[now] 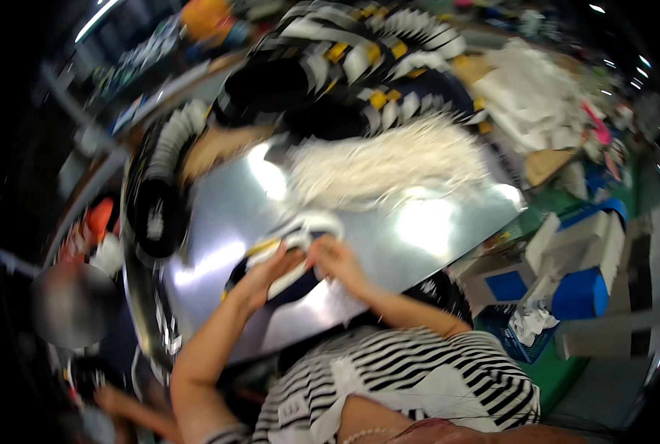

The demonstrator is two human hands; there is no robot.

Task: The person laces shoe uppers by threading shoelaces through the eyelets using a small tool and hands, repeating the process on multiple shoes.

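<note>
Over the metal tabletop, a curved black-and-white piece with a yellow strip (296, 283) lies between my two hands; blur hides its exact kind. On its left side my left hand (262, 275) is closed on it, thumb side toward the middle. My right hand (336, 260) is at its right side, fingers bent together near its upper edge. Whether they pinch the piece itself or something small is too blurred to make out. Just beyond the hands, the piece's white rounded end (319, 222) shows.
A shiny metal tabletop (359, 240) bears a heap of cream strands (389, 164). Nested stacks of black, white and yellow pieces (330, 74) line its far side, with another stack (156, 214) at left. White cloth (526, 92) and an open carton (566, 255) are at right. Another person's hand (112, 401) shows lower left.
</note>
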